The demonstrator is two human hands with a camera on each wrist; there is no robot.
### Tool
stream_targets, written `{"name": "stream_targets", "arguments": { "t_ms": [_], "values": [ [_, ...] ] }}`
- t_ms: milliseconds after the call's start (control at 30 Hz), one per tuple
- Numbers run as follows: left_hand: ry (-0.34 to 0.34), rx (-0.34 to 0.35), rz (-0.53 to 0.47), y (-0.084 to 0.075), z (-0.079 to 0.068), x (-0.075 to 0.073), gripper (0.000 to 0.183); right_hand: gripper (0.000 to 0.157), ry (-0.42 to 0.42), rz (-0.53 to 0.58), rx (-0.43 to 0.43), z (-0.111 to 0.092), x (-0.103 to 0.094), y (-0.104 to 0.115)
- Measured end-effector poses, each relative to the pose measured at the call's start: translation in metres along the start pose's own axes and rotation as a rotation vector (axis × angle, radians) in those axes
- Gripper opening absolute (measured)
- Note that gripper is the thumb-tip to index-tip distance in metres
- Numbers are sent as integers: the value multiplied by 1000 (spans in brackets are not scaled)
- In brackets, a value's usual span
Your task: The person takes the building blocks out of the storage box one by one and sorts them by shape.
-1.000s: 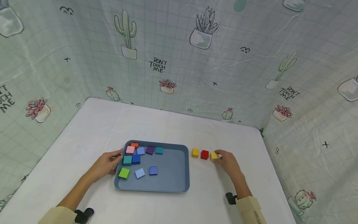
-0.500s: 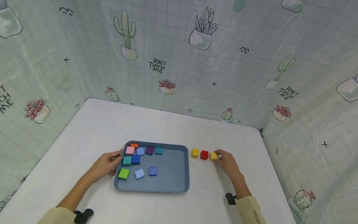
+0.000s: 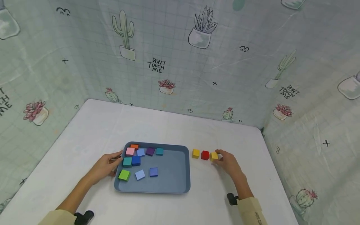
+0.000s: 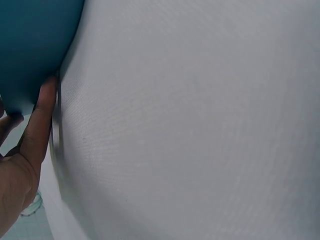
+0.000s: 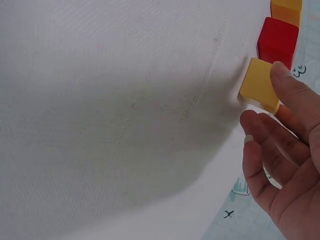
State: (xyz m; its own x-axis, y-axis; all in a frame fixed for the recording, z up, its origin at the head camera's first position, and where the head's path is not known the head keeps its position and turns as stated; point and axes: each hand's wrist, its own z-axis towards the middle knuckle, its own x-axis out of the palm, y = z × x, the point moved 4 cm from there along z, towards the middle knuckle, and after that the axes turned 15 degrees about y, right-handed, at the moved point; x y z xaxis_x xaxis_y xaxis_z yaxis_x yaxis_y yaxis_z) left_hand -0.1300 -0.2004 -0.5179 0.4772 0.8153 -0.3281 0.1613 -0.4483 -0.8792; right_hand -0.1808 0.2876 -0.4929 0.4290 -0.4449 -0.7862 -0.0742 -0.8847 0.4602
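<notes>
A blue-grey tray (image 3: 171, 175) lies on the white table, and my left hand (image 3: 104, 165) holds its left edge. In the left wrist view the fingers of the left hand (image 4: 30, 145) lie along the tray's side (image 4: 40, 40). To the right of the tray, my right hand (image 3: 230, 164) pinches a yellow block (image 3: 213, 156) between thumb and forefinger; the other fingers curl loosely, as the right wrist view shows. The held block (image 5: 260, 82) sits close beside a red block (image 3: 205, 155). Another yellow block (image 3: 195, 153) stands left of the red one, forming a row.
Several blocks lie in the tray's left and middle, among them a green one (image 3: 124, 175), a pink one (image 3: 130, 152), a purple one (image 3: 150, 151) and a dark blue one (image 3: 136, 160). A cactus-print cloth (image 3: 180, 62) hangs behind and beside the table (image 3: 157, 125).
The pinched yellow block has shifted slightly left, nearer to the red block. My left hand keeps its hold on the tray. The head view has drifted a little.
</notes>
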Motion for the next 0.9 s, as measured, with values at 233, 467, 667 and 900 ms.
{"name": "stream_targets", "arguments": {
  "t_ms": [233,467,667,900],
  "values": [
    [0,14,-9,1,0,0,60,52,-43,-9,4,-3,-5,1],
    [0,18,-7,1,0,0,60,49,-110,-61,-69,0,-3,-6],
    [-3,12,-4,1,-1,0,60,45,-154,-50,-135,-10,-3,18],
    [-10,0,7,1,0,0,59,40,-182,-102,-271,-21,1,58]
  ]
}}
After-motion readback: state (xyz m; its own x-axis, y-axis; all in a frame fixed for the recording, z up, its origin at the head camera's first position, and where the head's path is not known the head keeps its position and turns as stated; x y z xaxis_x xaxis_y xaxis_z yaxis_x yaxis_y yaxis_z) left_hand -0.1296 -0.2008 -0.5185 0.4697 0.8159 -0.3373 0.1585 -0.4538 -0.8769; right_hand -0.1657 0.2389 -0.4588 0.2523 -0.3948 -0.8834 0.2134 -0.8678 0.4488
